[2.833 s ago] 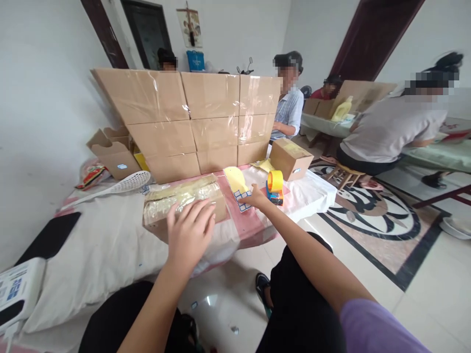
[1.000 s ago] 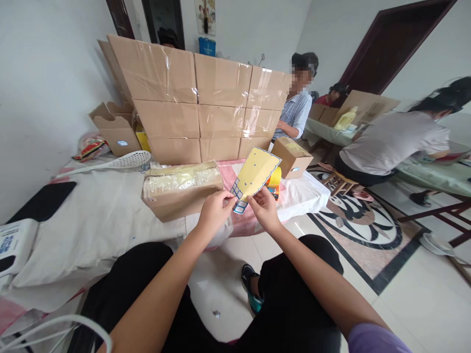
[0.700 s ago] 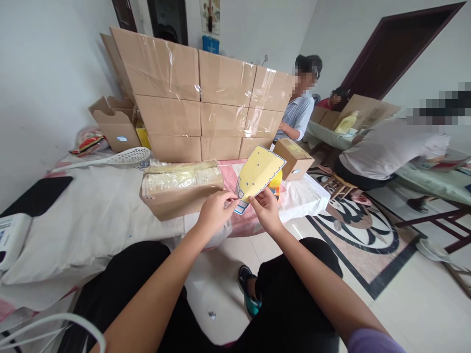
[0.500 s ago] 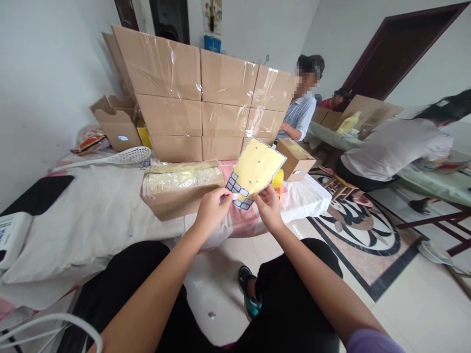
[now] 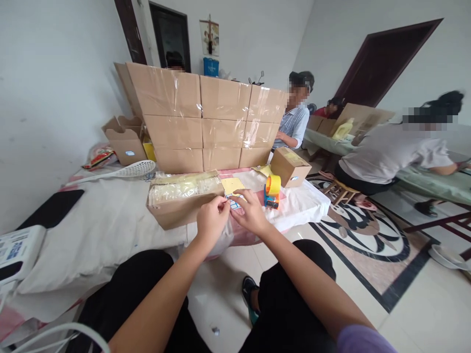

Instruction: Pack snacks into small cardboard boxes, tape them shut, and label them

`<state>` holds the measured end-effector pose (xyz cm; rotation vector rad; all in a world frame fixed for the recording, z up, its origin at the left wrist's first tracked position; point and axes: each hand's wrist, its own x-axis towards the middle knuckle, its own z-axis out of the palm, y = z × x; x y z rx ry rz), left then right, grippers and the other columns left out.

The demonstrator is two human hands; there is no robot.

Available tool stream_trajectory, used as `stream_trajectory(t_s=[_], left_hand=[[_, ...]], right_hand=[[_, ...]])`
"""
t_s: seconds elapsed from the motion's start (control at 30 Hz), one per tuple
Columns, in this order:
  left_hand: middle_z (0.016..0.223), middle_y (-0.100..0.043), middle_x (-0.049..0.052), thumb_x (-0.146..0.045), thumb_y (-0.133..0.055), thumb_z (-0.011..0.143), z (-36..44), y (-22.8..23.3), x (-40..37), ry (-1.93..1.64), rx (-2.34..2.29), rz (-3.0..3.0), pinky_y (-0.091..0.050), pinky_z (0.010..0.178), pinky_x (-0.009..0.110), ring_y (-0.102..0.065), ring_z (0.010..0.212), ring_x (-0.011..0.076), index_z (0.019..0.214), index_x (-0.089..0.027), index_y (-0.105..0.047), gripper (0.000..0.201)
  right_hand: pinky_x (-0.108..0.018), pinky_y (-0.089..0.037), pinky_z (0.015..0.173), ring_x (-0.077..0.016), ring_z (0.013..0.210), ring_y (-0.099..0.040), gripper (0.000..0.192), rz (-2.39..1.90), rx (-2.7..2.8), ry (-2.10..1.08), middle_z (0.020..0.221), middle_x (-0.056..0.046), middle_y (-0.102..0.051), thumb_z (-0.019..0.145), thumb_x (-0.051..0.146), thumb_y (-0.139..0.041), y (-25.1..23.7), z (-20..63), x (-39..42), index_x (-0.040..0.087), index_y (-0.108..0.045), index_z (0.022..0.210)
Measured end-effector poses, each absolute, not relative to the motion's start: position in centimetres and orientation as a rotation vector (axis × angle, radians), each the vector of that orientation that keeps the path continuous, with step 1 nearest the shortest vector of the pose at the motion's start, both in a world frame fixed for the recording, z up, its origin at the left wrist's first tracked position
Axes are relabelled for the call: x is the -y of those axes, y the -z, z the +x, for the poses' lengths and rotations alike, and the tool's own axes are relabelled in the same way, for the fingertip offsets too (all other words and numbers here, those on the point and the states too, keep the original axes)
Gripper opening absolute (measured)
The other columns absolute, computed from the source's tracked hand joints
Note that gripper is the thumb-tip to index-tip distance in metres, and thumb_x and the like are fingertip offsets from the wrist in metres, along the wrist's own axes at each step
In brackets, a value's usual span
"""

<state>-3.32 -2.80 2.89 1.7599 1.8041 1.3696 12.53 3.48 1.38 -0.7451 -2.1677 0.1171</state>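
A yellow card (image 5: 231, 184) with a blue brick pattern lies low over the near part of the cloth-covered table, partly hidden by my hands. At its left edge, my left hand (image 5: 213, 215) is closed in a pinch; the exact contact is too small to see. My right hand (image 5: 253, 211) reaches across the card from the right, fingers bent over its brick-patterned end. Just right of this hand stands a tape dispenser (image 5: 272, 192) with a yellow roll. Left of the card is a long, tape-covered cardboard box (image 5: 180, 206).
Stacked cardboard boxes (image 5: 202, 117) form a wall behind the work spot. A small box (image 5: 290, 166) sits at the table's right end. A white perforated scoop (image 5: 138, 169) and black pad (image 5: 51, 201) lie left. Several people sit beyond, one on a stool (image 5: 336, 189).
The card has gone from raised and tilted to low near the table. My right hand has shifted left over its patterned end. The tape dispenser is now uncovered, and my view has tipped up.
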Motion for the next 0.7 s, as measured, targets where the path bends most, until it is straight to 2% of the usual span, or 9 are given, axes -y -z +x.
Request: stream_trajectory(t_s=[0.1, 0.2, 0.3, 0.4, 0.47, 0.5, 0.6, 0.67, 0.7], left_hand=[[0.076, -0.073, 0.001, -0.031, -0.057, 0.089, -3.0, -2.7, 2.8, -1.363, -1.754, 1.733, -0.044, 0.066, 0.027, -0.065, 0.069, 0.0172, 0.088, -0.023, -0.071, 0.016], [0.072, -0.07, 0.0, -0.037, -0.06, 0.089, -3.1, -2.8, 2.7, -1.358, -1.756, 1.718, -0.043, 0.065, 0.027, -0.063, 0.067, 0.0167, 0.092, -0.024, -0.072, 0.018], [0.073, -0.069, -0.001, -0.046, -0.064, 0.087, -3.4, -3.0, 2.7, -1.4, -1.754, 1.679, -0.044, 0.065, 0.027, -0.062, 0.067, 0.0164, 0.097, -0.024, -0.071, 0.024], [0.075, -0.069, -0.001, -0.042, -0.063, 0.088, -3.9, -3.4, 2.7, -1.412, -1.795, 1.726, -0.045, 0.067, 0.028, -0.062, 0.067, 0.0163, 0.099, -0.025, -0.07, 0.021], [0.084, -0.072, 0.002, -0.04, -0.058, 0.092, -4.7, -3.9, 2.7, -1.427, -1.945, 1.859, -0.047, 0.075, 0.032, -0.065, 0.079, 0.0201, 0.098, -0.025, -0.071, 0.021], [0.096, -0.073, 0.005, -0.04, -0.057, 0.093, -5.3, -4.2, 2.6, -1.443, -2.058, 1.929, -0.047, 0.084, 0.036, -0.066, 0.092, 0.024, 0.102, -0.025, -0.072, 0.023], [0.139, -0.062, 0.009, -0.044, -0.054, 0.096, -7.9, -4.9, 2.0, -1.39, -2.33, 2.086, -0.031, 0.112, 0.054, -0.05, 0.133, 0.0352, 0.122, -0.028, -0.068, 0.034], [0.144, -0.059, 0.007, -0.044, -0.051, 0.097, -10.2, -5.0, 1.3, -1.241, -2.313, 2.164, -0.021, 0.117, 0.059, -0.047, 0.138, 0.0348, 0.124, -0.03, -0.068, 0.035], [0.142, -0.062, 0.005, -0.044, -0.049, 0.098, -11.4, -5.0, 1.0, -1.171, -2.271, 2.19, -0.022, 0.117, 0.058, -0.05, 0.136, 0.0332, 0.12, -0.031, -0.07, 0.033]], right_hand=[[-0.047, -0.047, 0.094, -0.0289, 0.108, -0.057, 0.025, -0.76, 2.13, -0.073, 0.116, -0.012, -0.066, 0.094, 0.028, -0.059, -0.8, 11.4, -2.2, 0.025, -0.071, 0.115], [-0.045, -0.048, 0.09, -0.0268, 0.1, -0.059, 0.023, -0.761, 2.048, -0.166, 0.105, -0.011, -0.069, 0.097, 0.027, -0.053, -0.2, 11.3, -2.6, 0.026, -0.074, 0.106], [-0.039, -0.05, 0.082, -0.0225, 0.088, -0.062, 0.023, -0.736, 1.95, -0.446, 0.092, -0.008, -0.069, 0.099, 0.032, -0.052, -0.2, 11.6, -2.9, 0.024, -0.074, 0.097], [-0.031, -0.05, 0.068, -0.0164, 0.07, -0.061, 0.025, -0.76, 1.784, -0.825, 0.08, -0.004, -0.068, 0.096, 0.04, -0.056, -0.2, 11.9, -3.1, 0.021, -0.07, 0.086], [-0.028, -0.049, 0.061, -0.0134, 0.062, -0.058, 0.026, -0.783, 1.669, -1.012, 0.074, -0.002, -0.067, 0.093, 0.045, -0.058, 0.0, 11.9, -3.4, 0.021, -0.065, 0.084], [-0.026, -0.048, 0.058, -0.0124, 0.058, -0.057, 0.025, -0.789, 1.629, -1.078, 0.072, 0.0, -0.067, 0.091, 0.045, -0.06, 0.3, 11.9, -3.7, 0.021, -0.063, 0.088], [-0.023, -0.044, 0.051, -0.0105, 0.051, -0.053, 0.031, -0.784, 1.587, -1.189, 0.067, 0.005, -0.067, 0.085, 0.043, -0.064, 1.2, 11.8, -5.2, 0.023, -0.056, 0.106], [-0.022, -0.044, 0.051, -0.01, 0.049, -0.053, 0.027, -0.783, 1.6, -1.207, 0.066, 0.005, -0.067, 0.084, 0.04, -0.064, 1.8, 11.6, -6.3, 0.023, -0.052, 0.1], [-0.023, -0.045, 0.051, -0.0099, 0.049, -0.054, 0.022, -0.791, 1.608, -1.208, 0.066, 0.005, -0.067, 0.084, 0.038, -0.063, 2.1, 11.5, -6.8, 0.023, -0.051, 0.094]])
